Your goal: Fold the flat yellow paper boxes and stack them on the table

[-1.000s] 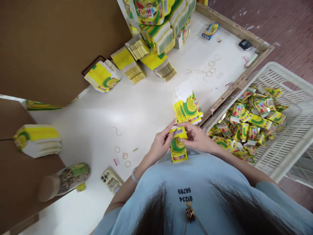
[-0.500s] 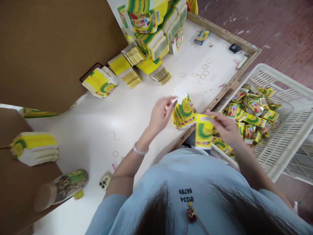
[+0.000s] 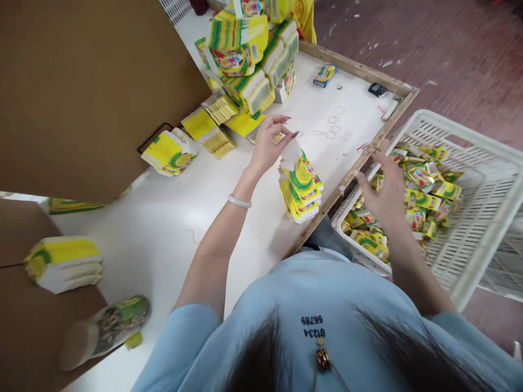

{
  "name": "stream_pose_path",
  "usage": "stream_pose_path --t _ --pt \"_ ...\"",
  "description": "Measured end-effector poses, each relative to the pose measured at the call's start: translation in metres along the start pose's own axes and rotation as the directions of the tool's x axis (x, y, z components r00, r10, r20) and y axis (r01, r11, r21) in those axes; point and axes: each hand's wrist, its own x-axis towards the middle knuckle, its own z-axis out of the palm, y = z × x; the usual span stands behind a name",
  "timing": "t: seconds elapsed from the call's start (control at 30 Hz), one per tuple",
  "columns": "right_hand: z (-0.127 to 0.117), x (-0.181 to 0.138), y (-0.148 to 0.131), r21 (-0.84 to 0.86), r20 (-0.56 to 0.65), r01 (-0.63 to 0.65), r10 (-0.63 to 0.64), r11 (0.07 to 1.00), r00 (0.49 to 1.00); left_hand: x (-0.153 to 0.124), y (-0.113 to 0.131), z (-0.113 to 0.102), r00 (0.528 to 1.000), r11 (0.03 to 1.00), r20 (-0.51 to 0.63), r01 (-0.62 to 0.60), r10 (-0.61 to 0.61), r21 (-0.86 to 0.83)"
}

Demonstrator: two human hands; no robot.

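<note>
My left hand (image 3: 269,142) is over the white table (image 3: 171,228), its fingertips pinching the white top flap of the uppermost flat carton on a small stack of yellow-green flat cartons (image 3: 301,189) near the table's right edge. My right hand (image 3: 384,188) hovers with fingers spread and nothing in it over the white plastic crate (image 3: 482,218), just above the heap of folded yellow cartons (image 3: 425,190) inside.
Bundles of flat yellow cartons (image 3: 241,71) pile up at the back of the table, with more bundles (image 3: 63,262) at the left. A large brown cardboard sheet (image 3: 81,81) stands at the left. Rubber bands (image 3: 332,128) lie near the wooden table rim (image 3: 359,158).
My right hand carried the folded carton to the crate and let it go. My left hand moved up to the flat stack and pinched its top flap. The view shifted.
</note>
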Motion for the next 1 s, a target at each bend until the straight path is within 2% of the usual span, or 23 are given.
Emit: stream_pose_path --t 0.07,0.17,0.27,0.33,0.43,0.53,0.63,0.73,0.83,1.0 --pt "0.029 0.013 -0.034 0.104 -0.057 0.110 -0.104 0.988 0.993 -0.007 0.016 -0.011 0.998 0.996 -0.064 0.014 -0.020 -0.084" --pt "0.061 0.029 -0.074 0.168 -0.084 0.246 -0.234 0.955 0.968 -0.017 0.044 -0.028 0.983 0.969 -0.178 -0.011 -0.034 -0.247" --pt "0.074 0.032 -0.094 0.225 -0.069 0.291 -0.283 0.930 0.957 -0.032 0.064 -0.044 0.966 0.940 -0.256 -0.050 -0.040 -0.337" --pt "0.073 0.028 -0.098 0.262 -0.084 0.280 -0.267 0.924 0.960 -0.049 0.071 -0.048 0.964 0.923 -0.261 -0.060 -0.045 -0.380" --pt "0.066 0.015 -0.100 0.357 -0.124 0.233 -0.201 0.905 0.972 -0.085 0.077 -0.036 0.987 0.886 -0.158 -0.098 0.029 -0.454" --pt "0.061 0.001 -0.104 0.470 -0.148 0.213 -0.162 0.857 0.976 -0.124 0.086 -0.004 0.987 0.867 0.013 -0.132 0.157 -0.481" --pt "0.059 -0.007 -0.112 0.529 -0.163 0.229 -0.167 0.817 0.972 -0.148 0.099 0.021 0.984 0.842 0.070 -0.102 0.163 -0.529" --pt "0.055 -0.008 -0.117 0.580 -0.083 0.162 -0.140 0.799 0.987 -0.155 0.104 0.024 0.995 0.828 0.024 -0.071 0.101 -0.555" --pt "0.052 -0.008 -0.119 0.617 -0.003 0.051 -0.062 0.785 0.998 -0.160 0.105 0.014 0.999 0.852 -0.024 0.025 -0.044 -0.522" --pt "0.059 -0.017 -0.119 0.678 0.111 -0.156 0.110 0.718 0.988 -0.170 0.111 0.003 0.952 0.840 -0.034 0.251 -0.305 -0.481"
